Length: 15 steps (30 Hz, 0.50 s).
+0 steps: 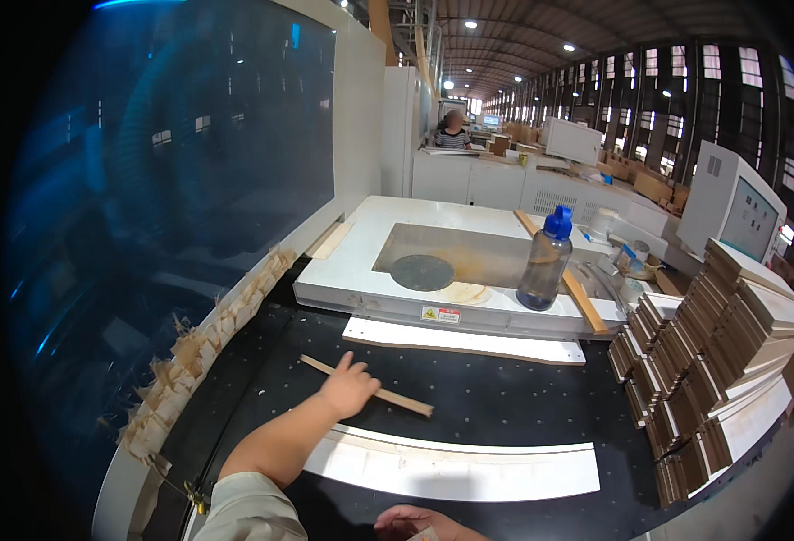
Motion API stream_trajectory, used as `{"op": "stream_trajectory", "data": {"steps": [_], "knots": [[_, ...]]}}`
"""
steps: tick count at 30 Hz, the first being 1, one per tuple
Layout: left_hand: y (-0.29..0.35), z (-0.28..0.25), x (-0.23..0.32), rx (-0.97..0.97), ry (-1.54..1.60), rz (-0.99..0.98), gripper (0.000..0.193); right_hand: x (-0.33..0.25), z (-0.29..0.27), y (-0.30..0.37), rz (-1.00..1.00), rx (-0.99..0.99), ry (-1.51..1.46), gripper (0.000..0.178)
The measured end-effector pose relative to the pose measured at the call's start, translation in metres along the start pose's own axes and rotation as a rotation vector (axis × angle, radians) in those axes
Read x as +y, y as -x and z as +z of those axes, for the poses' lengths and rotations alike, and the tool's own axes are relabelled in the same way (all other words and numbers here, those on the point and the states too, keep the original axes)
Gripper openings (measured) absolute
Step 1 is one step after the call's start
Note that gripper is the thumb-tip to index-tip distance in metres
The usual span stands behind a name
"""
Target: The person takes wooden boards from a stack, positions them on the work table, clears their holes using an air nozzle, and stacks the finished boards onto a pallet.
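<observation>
My left hand (350, 389) reaches out over the black table and is closed on a narrow wooden strip (406, 403). The strip lies slantwise, its far end pointing to the left, and its middle is hidden under my fingers. At the lower edge, my right hand (410, 521) shows only in part, its fingers loosely bent with nothing seen in them. Between my hands lies a long white curved panel (469, 469). Farther off, another white panel (460, 343) rests along the front of a raised white platform (370, 302).
Stacks of brown-edged boards (712, 361) rise at the right. A blue-capped bottle (546, 261) and a wooden slat (582, 302) stand and lie on the platform. Bristly flaps (208, 338) line the machine's dark window (199, 162) at left. A monitor (748, 207) and a seated person (453, 131) are beyond.
</observation>
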<state>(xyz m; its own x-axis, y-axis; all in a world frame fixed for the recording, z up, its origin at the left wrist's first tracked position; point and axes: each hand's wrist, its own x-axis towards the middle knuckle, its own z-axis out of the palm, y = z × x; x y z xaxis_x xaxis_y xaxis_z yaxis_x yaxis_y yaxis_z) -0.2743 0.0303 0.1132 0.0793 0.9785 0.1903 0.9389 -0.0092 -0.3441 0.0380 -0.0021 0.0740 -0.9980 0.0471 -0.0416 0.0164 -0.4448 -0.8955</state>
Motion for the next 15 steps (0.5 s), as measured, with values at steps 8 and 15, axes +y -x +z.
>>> {"op": "stream_trajectory", "data": {"steps": [8, 15], "knots": [[0.010, -0.103, 0.153, 0.435, 0.267, 0.579, 0.023, 0.016, -0.020, 0.093, -0.159, 0.234, -0.731, 0.057], [0.013, -0.124, 0.234, 0.246, 0.265, 0.768, 0.041, 0.026, -0.008, 0.184, -0.270, 0.501, -0.254, 0.047]]}}
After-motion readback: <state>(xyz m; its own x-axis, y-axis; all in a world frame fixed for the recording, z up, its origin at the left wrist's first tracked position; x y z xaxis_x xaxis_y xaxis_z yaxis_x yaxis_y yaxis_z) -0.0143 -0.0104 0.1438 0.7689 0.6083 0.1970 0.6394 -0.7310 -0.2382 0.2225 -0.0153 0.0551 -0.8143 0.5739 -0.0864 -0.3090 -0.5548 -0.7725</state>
